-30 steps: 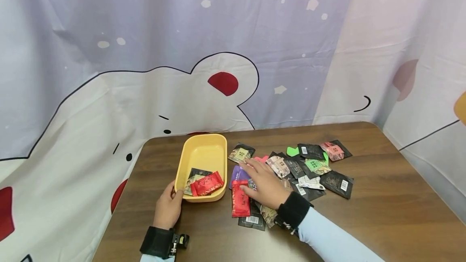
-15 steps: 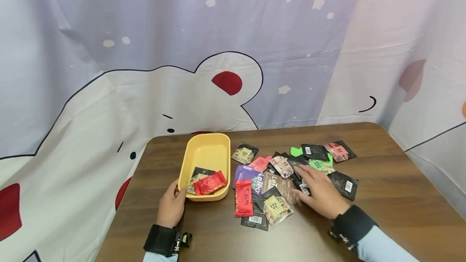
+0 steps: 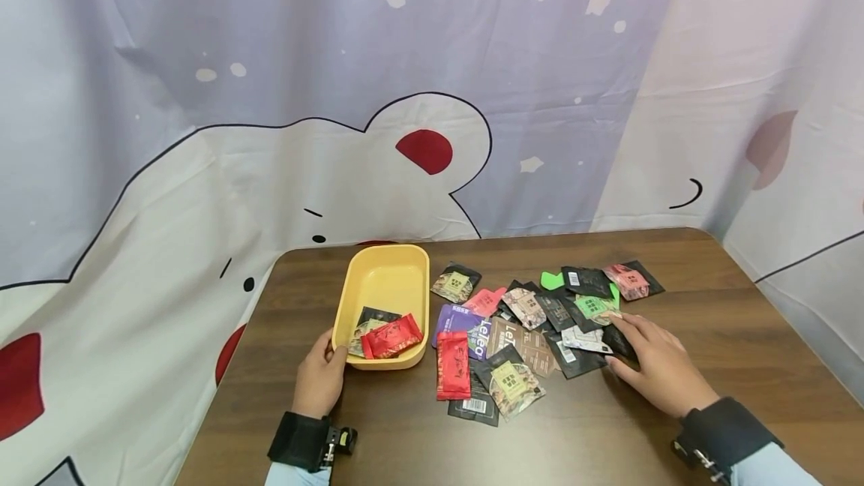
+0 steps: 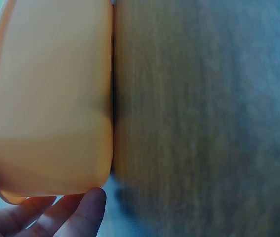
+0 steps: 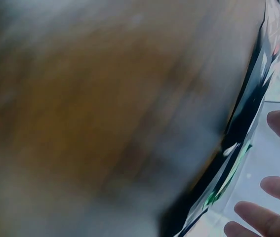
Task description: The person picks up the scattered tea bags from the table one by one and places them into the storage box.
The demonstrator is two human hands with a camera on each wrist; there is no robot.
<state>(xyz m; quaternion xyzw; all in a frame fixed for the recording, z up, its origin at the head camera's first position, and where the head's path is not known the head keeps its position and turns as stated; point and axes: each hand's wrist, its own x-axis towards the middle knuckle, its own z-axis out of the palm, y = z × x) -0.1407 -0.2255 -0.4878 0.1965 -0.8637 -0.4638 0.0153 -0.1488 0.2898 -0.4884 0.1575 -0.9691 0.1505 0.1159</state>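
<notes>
Brown wooden tabletop (image 3: 709,306) before a cartoon curtain. Right hand (image 3: 658,366) lay with relaxed fingers on a black foil sachet (image 3: 617,341) at the heap's right edge; likely light, thin, slippery, best pinched by an edge. Left hand (image 3: 320,377) gripped the yellow plastic tray (image 3: 385,283).

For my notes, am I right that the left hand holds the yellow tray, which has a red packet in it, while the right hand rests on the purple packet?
Not quite. In the head view the right hand rests on a black packet at the pile's right edge, far from the purple packet. The left hand does hold the yellow tray, with a red packet inside.
</notes>
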